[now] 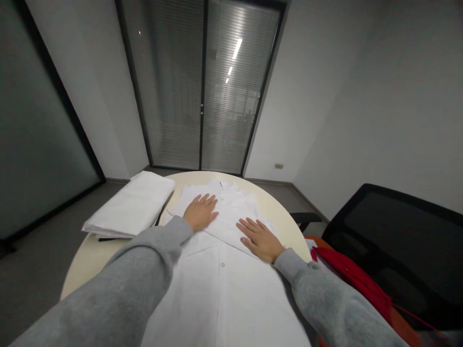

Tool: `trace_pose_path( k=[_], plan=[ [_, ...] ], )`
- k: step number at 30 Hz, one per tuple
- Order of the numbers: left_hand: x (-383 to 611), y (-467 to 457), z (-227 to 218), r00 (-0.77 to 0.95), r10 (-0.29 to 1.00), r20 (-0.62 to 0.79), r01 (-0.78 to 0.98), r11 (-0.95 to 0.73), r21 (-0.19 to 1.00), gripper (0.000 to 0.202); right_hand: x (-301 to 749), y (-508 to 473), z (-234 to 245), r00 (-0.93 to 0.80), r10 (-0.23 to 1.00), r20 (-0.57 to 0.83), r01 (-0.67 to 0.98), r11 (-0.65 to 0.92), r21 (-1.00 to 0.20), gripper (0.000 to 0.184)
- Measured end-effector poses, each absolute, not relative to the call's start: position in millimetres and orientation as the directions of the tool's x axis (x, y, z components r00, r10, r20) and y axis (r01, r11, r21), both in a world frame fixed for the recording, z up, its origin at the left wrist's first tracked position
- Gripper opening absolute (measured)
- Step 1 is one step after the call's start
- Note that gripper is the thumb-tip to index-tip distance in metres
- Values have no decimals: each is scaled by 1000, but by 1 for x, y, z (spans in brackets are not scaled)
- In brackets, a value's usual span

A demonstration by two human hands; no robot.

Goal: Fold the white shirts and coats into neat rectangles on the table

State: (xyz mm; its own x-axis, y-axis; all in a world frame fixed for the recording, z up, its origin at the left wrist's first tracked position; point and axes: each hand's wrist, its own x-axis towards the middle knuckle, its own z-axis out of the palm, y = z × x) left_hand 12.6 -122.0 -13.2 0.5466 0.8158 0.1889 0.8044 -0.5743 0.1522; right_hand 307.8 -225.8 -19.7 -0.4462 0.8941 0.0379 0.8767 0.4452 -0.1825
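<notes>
A white buttoned garment (195,284), like a shirt or lab coat, lies spread over the round table with its collar at the far side. Its lower part runs toward me and out of the bottom of the view. My left hand (201,212) rests flat on the upper left of the garment, fingers stretched out. Lower and to the right, my right hand (261,240) lies palm down on the cloth with its fingers apart. Neither hand grips anything. A fold or edge in the white cloth crosses the garment between the hands.
A folded stack of white cloth (133,205) sits at the table's left, with something dark under its edge. The cream round table (285,212) shows along its rim. At right stands a black mesh chair (394,241) with red cloth (350,274) on it. A glass partition (202,96) is behind.
</notes>
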Motion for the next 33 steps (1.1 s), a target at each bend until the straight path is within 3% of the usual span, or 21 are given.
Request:
trace_pose_path(
  k=[2,5,16,33],
  plan=[
    [13,-161,-15,646,746,163,716,-666,211,63,307,-225,-22,-429,901,59,887,433,-161,58],
    [-1,-204,-27,677,728,107,685,-676,271,65,308,-225,-27,-387,915,115,909,400,-118,56],
    [-57,-215,-43,374,924,78,872,-379,310,73,318,-223,-36,-371,925,82,920,378,-105,54],
    [-71,-204,-36,274,961,-23,940,-263,216,73,347,-203,-38,-311,948,61,946,315,-75,56]
  ],
)
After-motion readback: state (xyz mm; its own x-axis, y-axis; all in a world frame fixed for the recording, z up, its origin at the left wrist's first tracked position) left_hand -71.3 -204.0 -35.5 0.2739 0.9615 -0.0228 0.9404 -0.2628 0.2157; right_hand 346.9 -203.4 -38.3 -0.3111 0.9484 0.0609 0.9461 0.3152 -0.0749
